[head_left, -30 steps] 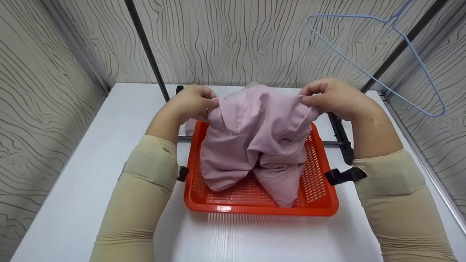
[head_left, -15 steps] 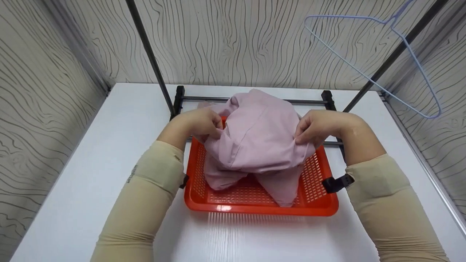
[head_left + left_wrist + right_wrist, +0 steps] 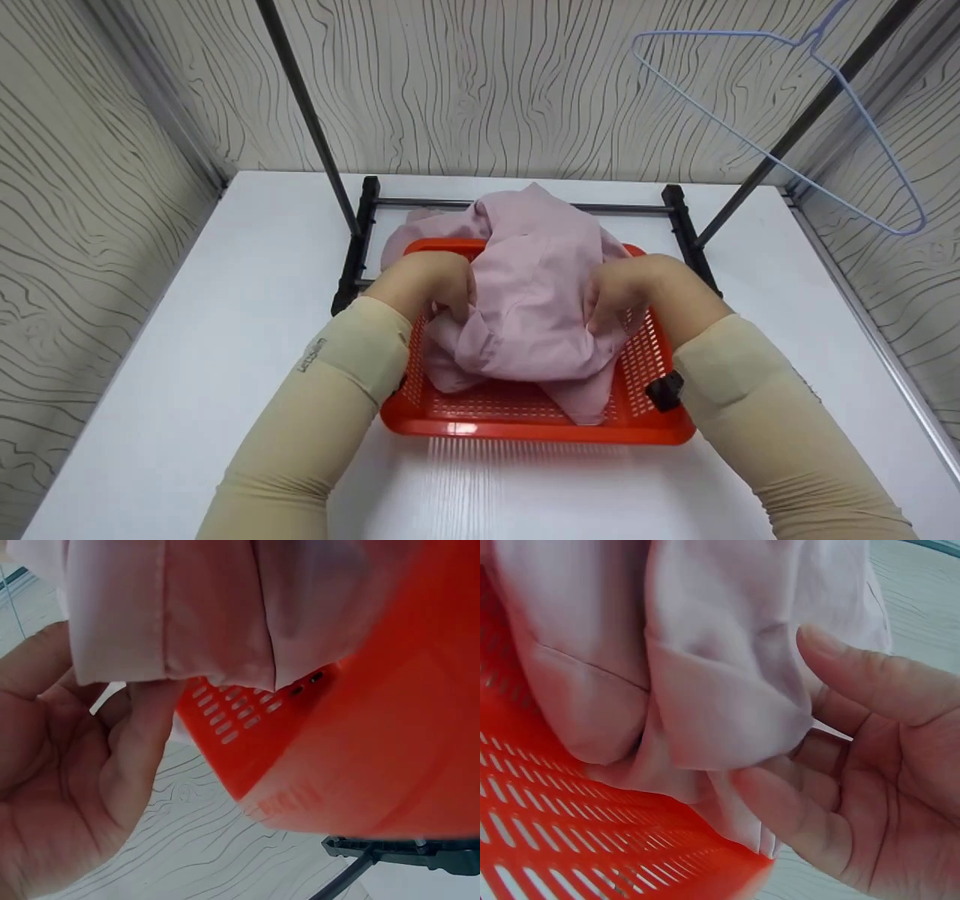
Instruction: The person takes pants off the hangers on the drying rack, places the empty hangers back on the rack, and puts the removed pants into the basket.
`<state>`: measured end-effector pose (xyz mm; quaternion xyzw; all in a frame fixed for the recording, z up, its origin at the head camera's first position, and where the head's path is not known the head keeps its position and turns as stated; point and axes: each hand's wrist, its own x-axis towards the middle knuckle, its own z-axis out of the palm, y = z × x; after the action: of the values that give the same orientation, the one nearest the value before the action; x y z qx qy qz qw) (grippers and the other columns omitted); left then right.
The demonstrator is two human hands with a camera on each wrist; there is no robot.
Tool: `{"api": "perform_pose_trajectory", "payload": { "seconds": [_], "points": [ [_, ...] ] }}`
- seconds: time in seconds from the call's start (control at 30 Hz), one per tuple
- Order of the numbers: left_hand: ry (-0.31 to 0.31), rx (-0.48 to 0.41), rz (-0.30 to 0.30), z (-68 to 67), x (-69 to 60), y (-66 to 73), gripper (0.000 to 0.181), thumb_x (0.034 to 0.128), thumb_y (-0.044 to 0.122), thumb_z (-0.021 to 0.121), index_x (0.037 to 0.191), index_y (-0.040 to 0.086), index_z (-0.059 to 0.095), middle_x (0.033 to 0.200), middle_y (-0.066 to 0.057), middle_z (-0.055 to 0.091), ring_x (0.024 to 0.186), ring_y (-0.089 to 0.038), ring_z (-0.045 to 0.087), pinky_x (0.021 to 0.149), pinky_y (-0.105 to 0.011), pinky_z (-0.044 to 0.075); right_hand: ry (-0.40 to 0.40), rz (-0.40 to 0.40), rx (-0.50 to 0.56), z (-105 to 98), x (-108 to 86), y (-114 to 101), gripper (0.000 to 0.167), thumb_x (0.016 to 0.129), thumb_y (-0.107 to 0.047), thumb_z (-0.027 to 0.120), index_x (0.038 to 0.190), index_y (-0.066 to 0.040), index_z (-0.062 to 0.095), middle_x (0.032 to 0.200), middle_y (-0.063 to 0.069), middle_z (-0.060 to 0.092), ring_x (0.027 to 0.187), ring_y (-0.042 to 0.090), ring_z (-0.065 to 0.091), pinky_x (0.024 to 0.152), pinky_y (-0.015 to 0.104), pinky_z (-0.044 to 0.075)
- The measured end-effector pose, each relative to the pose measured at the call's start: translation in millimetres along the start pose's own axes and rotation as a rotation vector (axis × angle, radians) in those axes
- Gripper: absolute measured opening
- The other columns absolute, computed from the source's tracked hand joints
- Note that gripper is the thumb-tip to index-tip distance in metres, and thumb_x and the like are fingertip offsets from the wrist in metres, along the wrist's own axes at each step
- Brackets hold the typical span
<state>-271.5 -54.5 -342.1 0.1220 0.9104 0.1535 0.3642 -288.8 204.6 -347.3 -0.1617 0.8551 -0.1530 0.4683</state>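
A pink garment point(image 3: 536, 277) lies bunched in a red plastic basket point(image 3: 540, 433), part of it hanging over the far rim. My left hand point(image 3: 442, 281) grips its left side, down inside the basket's left wall. In the left wrist view, a stitched edge of the garment point(image 3: 210, 622) falls between the thumb and fingers of that hand point(image 3: 67, 757). On the other side my right hand point(image 3: 622, 289) pinches the fabric. The right wrist view has that hand's fingers point(image 3: 795, 810) tucked behind a fold of the garment point(image 3: 720, 705), with its thumb near the fold.
Behind the basket stands a black rack base point(image 3: 679, 217) with two slanting poles point(image 3: 311, 120). A light blue hanger point(image 3: 712, 124) hangs at the upper right. All of it stands on a white table point(image 3: 195, 315) between patterned walls.
Both hands have come down and nearer, drawing the garment's held part lower over the basket. The hands are also closer together. The basket stays put.
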Motion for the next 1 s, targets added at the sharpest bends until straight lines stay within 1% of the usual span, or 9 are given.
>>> {"api": "perform_pose_trajectory", "payload": {
  "seconds": [0.17, 0.3, 0.4, 0.53, 0.67, 0.8, 0.83, 0.9, 1.0],
  "points": [
    [-0.091, 0.001, -0.092, -0.1, -0.3, 6.3, 0.012, 0.0744, 0.01, 0.07, 0.086, 0.012, 0.068, 0.091, -0.008, 0.059, 0.088, -0.027, 0.053, 0.066, -0.037, 0.049, -0.021, 0.03, -0.036, 0.9, 1.9, -3.8, 0.021, 0.079, -0.014, 0.068, 0.099, -0.008, 0.07, 0.091, 0.01, 0.06, 0.077, 0.025, 0.06, 0.067, 0.039, 0.053],
    [-0.156, -0.118, -0.227, -1.3, 0.0, 10.1, 0.023, 0.0707, 0.007, 0.073, 0.092, 0.008, 0.065, 0.098, -0.01, 0.055, 0.096, -0.027, 0.047, 0.067, -0.037, 0.048, -0.042, 0.048, -0.004, 0.9, 3.4, -5.0, 0.025, 0.079, -0.01, 0.067, 0.104, -0.007, 0.068, 0.1, 0.014, 0.057, 0.085, 0.027, 0.059, 0.068, 0.041, 0.053],
    [-0.207, -0.15, -0.289, -1.7, 1.5, 12.7, 0.029, 0.0701, 0.007, 0.073, 0.097, 0.006, 0.063, 0.102, -0.011, 0.055, 0.098, -0.028, 0.047, 0.067, -0.035, 0.049, -0.066, 0.058, 0.024, 1.6, 5.4, -4.8, 0.028, 0.08, -0.008, 0.066, 0.108, -0.006, 0.066, 0.106, 0.014, 0.054, 0.09, 0.027, 0.056, 0.071, 0.042, 0.052],
    [-0.287, -0.071, -0.312, -1.2, 2.9, 16.8, 0.031, 0.0723, 0.01, 0.073, 0.101, 0.006, 0.062, 0.106, -0.012, 0.056, 0.1, -0.028, 0.048, 0.072, -0.037, 0.049, -0.082, 0.034, 0.001, 4.1, 7.3, -3.3, 0.031, 0.08, -0.007, 0.066, 0.11, -0.004, 0.065, 0.107, 0.013, 0.054, 0.089, 0.023, 0.054, 0.078, 0.042, 0.05],
    [-0.308, -0.073, -0.375, -0.4, 1.7, 21.7, 0.037, 0.07, 0.01, 0.075, 0.104, 0.006, 0.061, 0.107, -0.012, 0.056, 0.101, -0.029, 0.048, 0.076, -0.039, 0.048, -0.087, 0.012, -0.064, 6.8, 7.0, -1.7, 0.034, 0.08, -0.008, 0.065, 0.114, -0.006, 0.064, 0.108, 0.01, 0.055, 0.091, 0.021, 0.05, 0.082, 0.042, 0.048],
    [-0.3, -0.116, -0.456, -0.1, -0.3, 26.0, 0.043, 0.0672, 0.009, 0.077, 0.106, 0.007, 0.059, 0.108, -0.011, 0.053, 0.1, -0.029, 0.048, 0.071, -0.04, 0.05, -0.085, 0.02, -0.103, 9.0, 6.3, -1.6, 0.036, 0.081, -0.01, 0.065, 0.116, -0.009, 0.063, 0.112, 0.01, 0.054, 0.099, 0.024, 0.046, 0.084, 0.044, 0.047],
    [-0.308, -0.091, -0.446, 3.5, 11.1, 20.4, 0.043, 0.0682, 0.012, 0.077, 0.107, 0.007, 0.059, 0.108, -0.01, 0.053, 0.098, -0.027, 0.047, 0.07, -0.039, 0.049, -0.085, 0.03, -0.1, 9.3, 6.1, -1.9, 0.036, 0.081, -0.012, 0.066, 0.116, -0.01, 0.063, 0.112, 0.009, 0.053, 0.101, 0.025, 0.045, 0.085, 0.046, 0.046],
    [-0.338, -0.047, -0.413, 4.0, 11.9, 20.7, 0.041, 0.0722, 0.017, 0.075, 0.108, 0.006, 0.057, 0.109, -0.009, 0.052, 0.099, -0.026, 0.047, 0.072, -0.036, 0.049, -0.078, 0.03, -0.128, 9.1, 5.5, -2.3, 0.034, 0.081, -0.015, 0.066, 0.115, -0.013, 0.064, 0.112, 0.009, 0.054, 0.104, 0.026, 0.043, 0.087, 0.046, 0.044],
    [-0.382, 0.042, -0.293, 4.0, 14.0, 19.1, 0.038, 0.0799, 0.025, 0.068, 0.109, 0.003, 0.056, 0.11, -0.01, 0.053, 0.102, -0.024, 0.046, 0.077, -0.032, 0.046, -0.074, 0.034, -0.126, 6.3, 2.5, -0.9, 0.032, 0.082, -0.017, 0.066, 0.114, -0.015, 0.066, 0.113, 0.008, 0.054, 0.105, 0.026, 0.043, 0.086, 0.046, 0.044]
  ]
}}
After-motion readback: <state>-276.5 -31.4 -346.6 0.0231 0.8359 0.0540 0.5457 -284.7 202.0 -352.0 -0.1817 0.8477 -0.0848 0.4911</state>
